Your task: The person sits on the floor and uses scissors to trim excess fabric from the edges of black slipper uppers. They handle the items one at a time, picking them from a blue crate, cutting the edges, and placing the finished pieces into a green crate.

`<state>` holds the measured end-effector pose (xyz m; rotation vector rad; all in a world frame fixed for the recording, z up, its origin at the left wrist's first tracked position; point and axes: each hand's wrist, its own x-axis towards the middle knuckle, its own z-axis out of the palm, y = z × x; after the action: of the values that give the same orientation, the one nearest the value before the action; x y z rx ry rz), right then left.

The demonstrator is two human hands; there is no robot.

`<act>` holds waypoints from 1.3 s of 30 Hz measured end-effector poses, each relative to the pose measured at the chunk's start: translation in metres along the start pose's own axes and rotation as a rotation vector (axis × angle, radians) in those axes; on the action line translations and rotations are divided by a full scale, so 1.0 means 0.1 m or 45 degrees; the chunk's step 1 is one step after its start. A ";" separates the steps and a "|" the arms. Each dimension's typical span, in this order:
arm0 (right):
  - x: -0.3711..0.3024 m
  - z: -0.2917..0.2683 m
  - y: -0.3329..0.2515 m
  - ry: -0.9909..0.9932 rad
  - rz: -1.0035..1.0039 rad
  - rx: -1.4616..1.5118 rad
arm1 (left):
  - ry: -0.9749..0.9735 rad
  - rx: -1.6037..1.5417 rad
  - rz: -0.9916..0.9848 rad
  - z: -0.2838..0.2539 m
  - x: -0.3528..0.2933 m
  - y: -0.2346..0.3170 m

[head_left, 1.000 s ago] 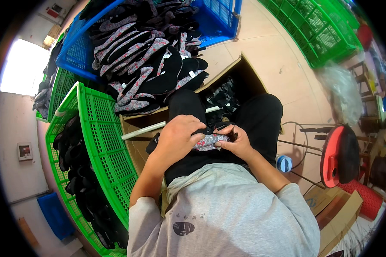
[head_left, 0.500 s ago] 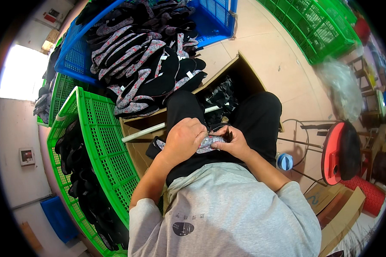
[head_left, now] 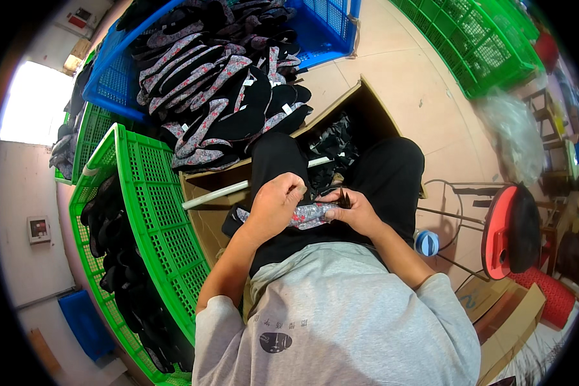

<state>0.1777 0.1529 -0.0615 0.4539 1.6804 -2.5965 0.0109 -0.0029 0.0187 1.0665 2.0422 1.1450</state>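
A padded fabric piece (head_left: 309, 217), grey with a red floral print and black parts, lies across my lap. My right hand (head_left: 359, 215) grips its right end between thumb and fingers. A small dark pointed thing (head_left: 345, 199) sticks up from that hand; its kind is unclear. Just above the piece's left part, my left hand (head_left: 276, 204) is closed with thumb and fingertips pinched together. Whatever it pinches, if anything, is too small to make out. Left of my left wrist the black end of the piece shows.
A heap of similar floral and black pieces (head_left: 219, 96) spills from a blue crate (head_left: 112, 93). Between my knees stands a cardboard box (head_left: 376, 106) holding black scraps, with a pale rod (head_left: 215, 195) across it. Green crates (head_left: 164, 212) stand left, a red stool (head_left: 498, 231) right.
My left hand has drawn slightly up and left off the fabric piece, uncovering more of its floral print. My right hand keeps its grip with little movement.
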 end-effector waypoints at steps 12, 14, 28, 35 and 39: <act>0.09 0.13 0.09 0.366 -0.156 -0.063 | 0.070 -0.165 -0.186 0.12 0.01 -0.02; 0.12 0.12 0.05 0.371 -0.190 -0.081 | 0.065 -0.097 -0.169 0.13 0.01 -0.02; 0.27 0.09 -0.19 0.287 -0.289 -0.284 | -0.095 0.005 0.103 0.11 -0.02 -0.01; 0.18 -0.24 -0.40 0.152 0.048 -0.322 | 0.030 -0.020 -0.061 0.14 -0.05 0.05; 0.11 -0.36 -0.28 -0.032 0.050 -0.527 | 0.039 0.059 -0.001 0.14 -0.05 0.08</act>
<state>0.1709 0.1991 -0.0528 0.4255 2.0994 -2.1299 0.0271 0.0016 0.0198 1.0767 2.1017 1.1254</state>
